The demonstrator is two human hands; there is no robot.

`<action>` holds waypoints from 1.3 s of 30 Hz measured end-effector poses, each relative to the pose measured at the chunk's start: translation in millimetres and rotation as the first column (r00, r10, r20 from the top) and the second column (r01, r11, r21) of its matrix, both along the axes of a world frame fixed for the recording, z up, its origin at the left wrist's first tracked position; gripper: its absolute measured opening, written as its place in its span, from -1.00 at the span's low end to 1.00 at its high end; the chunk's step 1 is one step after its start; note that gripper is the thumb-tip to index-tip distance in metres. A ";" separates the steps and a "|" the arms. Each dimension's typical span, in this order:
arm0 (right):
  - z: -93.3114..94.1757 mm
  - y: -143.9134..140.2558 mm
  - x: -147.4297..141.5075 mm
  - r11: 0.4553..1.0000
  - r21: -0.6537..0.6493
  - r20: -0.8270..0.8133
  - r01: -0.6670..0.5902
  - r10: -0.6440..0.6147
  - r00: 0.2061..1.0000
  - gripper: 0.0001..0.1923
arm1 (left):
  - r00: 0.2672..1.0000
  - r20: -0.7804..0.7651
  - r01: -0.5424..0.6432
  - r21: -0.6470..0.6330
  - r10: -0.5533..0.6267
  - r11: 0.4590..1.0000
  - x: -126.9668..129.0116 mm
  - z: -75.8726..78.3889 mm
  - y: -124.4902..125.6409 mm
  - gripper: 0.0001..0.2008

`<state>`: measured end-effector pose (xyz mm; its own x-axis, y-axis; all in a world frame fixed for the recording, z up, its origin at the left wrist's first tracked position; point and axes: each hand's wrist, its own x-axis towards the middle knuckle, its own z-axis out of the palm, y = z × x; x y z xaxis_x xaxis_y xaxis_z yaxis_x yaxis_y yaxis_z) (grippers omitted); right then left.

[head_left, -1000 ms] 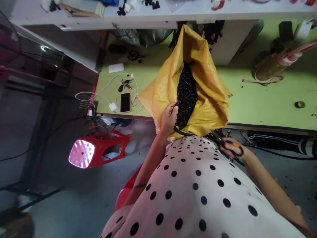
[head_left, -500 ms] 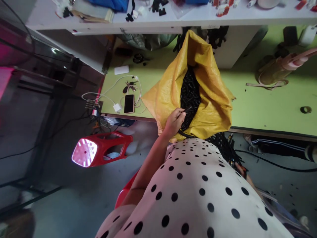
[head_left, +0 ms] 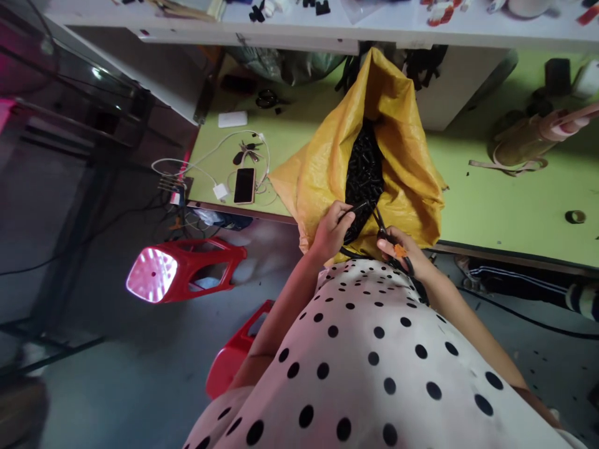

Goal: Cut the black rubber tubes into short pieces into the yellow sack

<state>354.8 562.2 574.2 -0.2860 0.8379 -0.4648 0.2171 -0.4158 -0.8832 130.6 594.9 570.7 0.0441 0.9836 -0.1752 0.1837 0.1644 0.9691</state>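
Hands meet at the mouth of the yellow sack (head_left: 327, 168), which lies open on the green table (head_left: 505, 187) at the edge nearest the person. The sack is full of small black pieces (head_left: 364, 168). The left hand (head_left: 331, 232) pinches a thin black strip (head_left: 359, 207) between its fingers, right at the sack's lower lip. The right hand (head_left: 406, 252) is just beside it, fingers closed through the orange handles of a pair of scissors (head_left: 384, 236), with the blades pointing up toward the strip. Whether the blades touch the strip is too small to tell. Left of the sack on the table lie a phone (head_left: 244, 185), some keys (head_left: 244, 151) and a white cable (head_left: 196, 167). Below the table's edge, left of the sack, a red stool (head_left: 187, 274) lies tipped on the floor. Far right of the sack sits a small ring of tape (head_left: 574, 216)
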 end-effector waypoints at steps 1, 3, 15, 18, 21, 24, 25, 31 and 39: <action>-0.3 0.1 -2.0 1.000 -0.004 0.011 -0.011 0.011 1.000 -0.27 | 1.000 0.019 0.001 0.002 -0.001 1.000 -0.3 0.5 -0.3 -0.89; 0.7 1.1 -3.4 1.000 0.001 0.048 -0.030 0.030 0.998 -0.27 | 0.999 0.050 -0.001 0.006 0.001 1.000 -1.2 0.0 -0.2 -0.89; 13.3 16.1 -11.9 0.991 0.015 0.212 -0.130 0.123 0.969 -0.28 | 1.000 -0.013 0.027 0.001 -0.027 1.000 -0.7 2.3 3.6 -0.92; 12.9 17.3 -16.9 0.993 -0.011 0.190 -0.117 0.117 0.975 -0.28 | 1.000 -0.003 0.031 0.004 -0.031 1.000 -0.8 3.2 5.1 -0.92; 12.1 17.6 -20.1 0.995 -0.025 0.187 -0.099 0.102 0.977 -0.28 | 1.000 0.008 0.024 0.005 -0.024 1.000 -1.6 2.9 6.4 -0.93; 13.7 19.0 -21.5 0.994 -0.024 0.223 -0.106 0.109 0.969 -0.27 | 0.999 0.002 0.036 0.008 -0.036 0.999 -2.5 3.6 7.4 -0.93; 15.0 19.8 -21.6 0.993 -0.019 0.242 -0.114 0.115 0.964 -0.27 | 0.999 0.000 0.046 0.011 -0.046 0.999 -2.7 3.9 7.7 -0.93; 22.4 24.0 -19.8 0.987 0.037 0.333 -0.156 0.135 0.933 -0.31 | 0.998 0.050 0.037 0.011 -0.038 0.999 0.0 3.9 9.1 -0.93; 7.4 23.0 -23.4 0.987 0.071 0.304 -0.145 0.117 0.945 -0.29 | 0.995 0.098 -0.007 0.011 0.006 1.000 1.5 -1.4 11.9 -0.90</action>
